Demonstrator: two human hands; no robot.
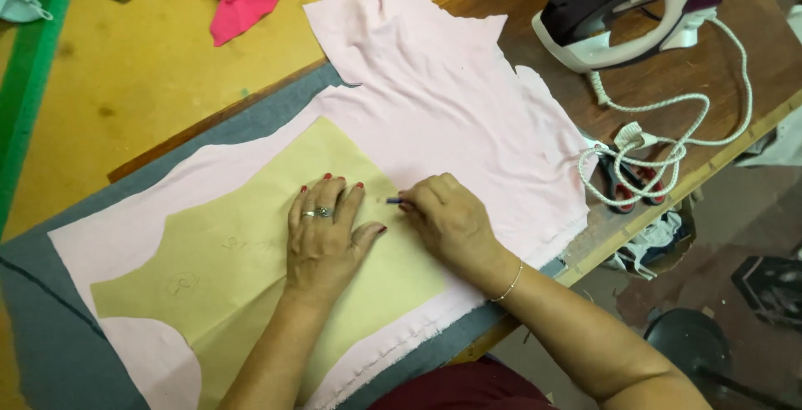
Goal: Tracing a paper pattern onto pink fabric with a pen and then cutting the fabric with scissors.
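- Tracing goes best, judging from the head view, with the left hand (pixel 324 239) flat, fingers spread, pinning the tan paper pattern (pixel 251 259) on the pink fabric (pixel 434 101).
- The right hand (pixel 447 218) pinches a small blue marker (pixel 393 200), probably chalk, at the pattern's upper edge; keeping the tip tight against that edge steadies the line.
- The iron (pixel 635 9) and scissors (pixel 631 184) lie well apart.

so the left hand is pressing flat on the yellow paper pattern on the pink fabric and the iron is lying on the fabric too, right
Not quite. The iron sits on the bare wooden table, off the pink fabric, as the head view shows. The left hand does press flat on the yellow paper pattern on that fabric.
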